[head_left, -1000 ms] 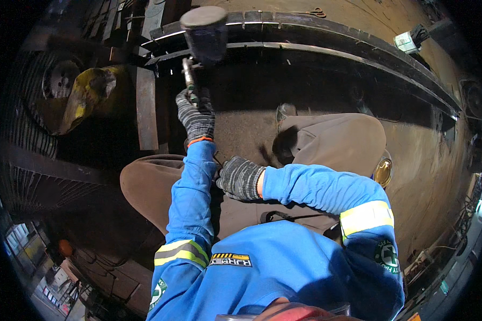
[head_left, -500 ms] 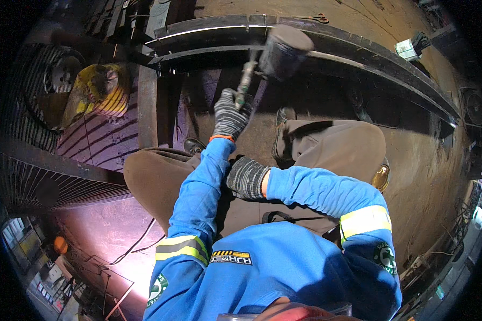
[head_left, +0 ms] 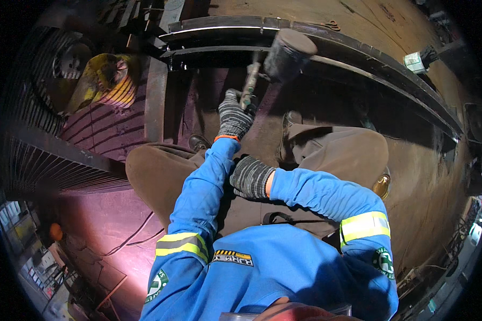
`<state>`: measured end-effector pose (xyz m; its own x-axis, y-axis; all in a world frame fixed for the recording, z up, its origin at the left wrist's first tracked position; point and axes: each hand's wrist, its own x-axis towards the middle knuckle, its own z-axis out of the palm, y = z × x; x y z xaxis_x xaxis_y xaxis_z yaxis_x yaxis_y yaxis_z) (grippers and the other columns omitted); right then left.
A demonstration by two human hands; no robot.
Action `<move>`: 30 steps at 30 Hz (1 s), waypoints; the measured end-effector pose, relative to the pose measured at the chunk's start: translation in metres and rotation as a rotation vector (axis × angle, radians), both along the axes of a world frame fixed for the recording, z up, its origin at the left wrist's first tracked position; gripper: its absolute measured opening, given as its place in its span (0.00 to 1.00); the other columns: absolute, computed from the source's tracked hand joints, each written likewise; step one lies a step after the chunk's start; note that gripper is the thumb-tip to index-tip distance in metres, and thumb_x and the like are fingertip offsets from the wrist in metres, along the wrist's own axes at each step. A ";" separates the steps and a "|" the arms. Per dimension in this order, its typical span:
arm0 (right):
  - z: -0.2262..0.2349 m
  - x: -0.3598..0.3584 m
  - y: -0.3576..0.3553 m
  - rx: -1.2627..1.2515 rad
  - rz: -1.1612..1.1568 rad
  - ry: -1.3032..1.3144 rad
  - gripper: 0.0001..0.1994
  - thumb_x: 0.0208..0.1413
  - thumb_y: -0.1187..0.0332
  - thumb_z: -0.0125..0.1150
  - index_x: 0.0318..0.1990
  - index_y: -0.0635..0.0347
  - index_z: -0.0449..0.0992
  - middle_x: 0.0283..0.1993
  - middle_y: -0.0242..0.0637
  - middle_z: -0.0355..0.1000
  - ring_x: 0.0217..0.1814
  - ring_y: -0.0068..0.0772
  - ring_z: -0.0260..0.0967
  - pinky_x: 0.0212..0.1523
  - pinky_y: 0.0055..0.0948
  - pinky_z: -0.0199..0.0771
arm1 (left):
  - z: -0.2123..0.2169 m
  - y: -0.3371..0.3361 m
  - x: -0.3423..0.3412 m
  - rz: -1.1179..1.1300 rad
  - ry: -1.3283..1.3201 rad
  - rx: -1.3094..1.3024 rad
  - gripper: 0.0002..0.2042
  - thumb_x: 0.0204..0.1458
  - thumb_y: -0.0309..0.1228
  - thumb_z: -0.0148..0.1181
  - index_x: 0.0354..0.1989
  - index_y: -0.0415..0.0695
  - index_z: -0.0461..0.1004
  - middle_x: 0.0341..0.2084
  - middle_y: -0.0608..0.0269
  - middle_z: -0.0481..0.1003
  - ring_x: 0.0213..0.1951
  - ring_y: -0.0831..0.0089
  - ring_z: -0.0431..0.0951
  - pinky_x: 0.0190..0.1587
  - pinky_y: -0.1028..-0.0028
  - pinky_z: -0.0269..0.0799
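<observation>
My left hand (head_left: 234, 115), in a grey-and-black striped knit glove, is closed round the grip of what looks like a spray gun (head_left: 250, 85). A dark cylindrical cup (head_left: 288, 56) is attached to its far side, somewhat blurred by motion. The cup hangs in front of a long dark steel beam (head_left: 214, 51) and overlaps it; whether they touch I cannot tell. My right hand (head_left: 251, 177), gloved alike, lies over my lap against the left forearm. Its fingers are curled, and their tips are hidden, so anything inside them does not show.
A yellow, stained piece (head_left: 110, 80) sits at left beside a round dark part. Flat steel bar (head_left: 155, 99) runs near my left knee, with a ribbed metal frame (head_left: 64, 166) lower left. Scissors (head_left: 332, 25) lie beyond the beam; a white can (head_left: 414, 62) stands far right. Cables (head_left: 128, 243) trail lower left.
The view has shifted, so the beam and floor items sit a little farther right. Against the beam, the spray gun has moved slightly left and nearer. My right hand keeps its place by the left forearm.
</observation>
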<state>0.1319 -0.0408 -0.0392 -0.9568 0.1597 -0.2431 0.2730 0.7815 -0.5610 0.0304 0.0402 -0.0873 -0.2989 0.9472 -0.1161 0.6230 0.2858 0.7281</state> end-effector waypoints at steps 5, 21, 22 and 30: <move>-0.005 -0.009 -0.005 0.057 -0.056 0.156 0.10 0.44 0.64 0.53 0.32 0.57 0.77 0.27 0.40 0.73 0.31 0.45 0.71 0.31 0.43 0.68 | -0.055 0.003 -0.068 0.352 0.302 0.137 0.17 0.37 0.34 0.67 0.29 0.40 0.66 0.21 0.53 0.72 0.25 0.60 0.74 0.31 0.65 0.70; 0.001 0.170 0.343 0.643 -0.817 -0.187 0.46 0.32 0.57 0.75 0.61 0.63 0.56 0.58 0.52 0.61 0.62 0.48 0.57 0.62 0.35 0.58 | -0.006 -0.070 -0.188 0.145 0.623 0.127 0.16 0.56 0.28 0.46 0.52 0.51 0.69 0.34 0.64 0.73 0.35 0.79 0.71 0.44 0.73 0.64; -0.020 0.187 0.375 0.602 -0.820 -0.264 0.50 0.30 0.57 0.76 0.62 0.64 0.54 0.59 0.52 0.60 0.62 0.48 0.57 0.62 0.36 0.57 | -0.014 -0.075 -0.201 0.275 0.072 0.214 0.17 0.54 0.29 0.49 0.52 0.51 0.69 0.30 0.67 0.72 0.35 0.78 0.71 0.47 0.68 0.62; -0.095 0.156 0.429 0.102 -0.838 -0.506 0.42 0.25 0.64 0.77 0.55 0.60 0.63 0.54 0.48 0.67 0.56 0.46 0.64 0.54 0.37 0.65 | 0.053 -0.095 -0.192 0.225 0.689 0.212 0.16 0.42 0.28 0.61 0.42 0.45 0.74 0.32 0.53 0.76 0.33 0.55 0.75 0.37 0.61 0.70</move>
